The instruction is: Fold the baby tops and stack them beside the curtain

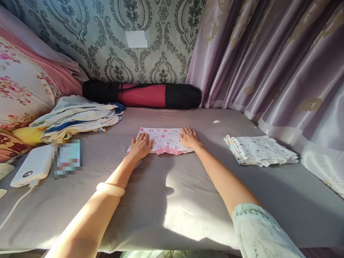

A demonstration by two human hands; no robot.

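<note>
A folded white garment [164, 138] with a pink print and a pink trimmed edge lies flat on the grey sheet [139, 215]. My left hand [141, 145] rests flat on its left end, fingers stretched out. On the right end, my right hand [189, 137] presses down the same way, palm lowered and fingers extended. Neither hand grips the cloth. Off to the right sits a stack of folded white printed clothes [262, 149], apart from my hands.
At the back left lies a loose pile of clothes [80, 116]. A black and red rolled bag [142, 95] stretches along the wall. At left are a white power bank [33, 166] with a cable and a blurred packet [68, 158]. Curtains [268, 61] hang at right.
</note>
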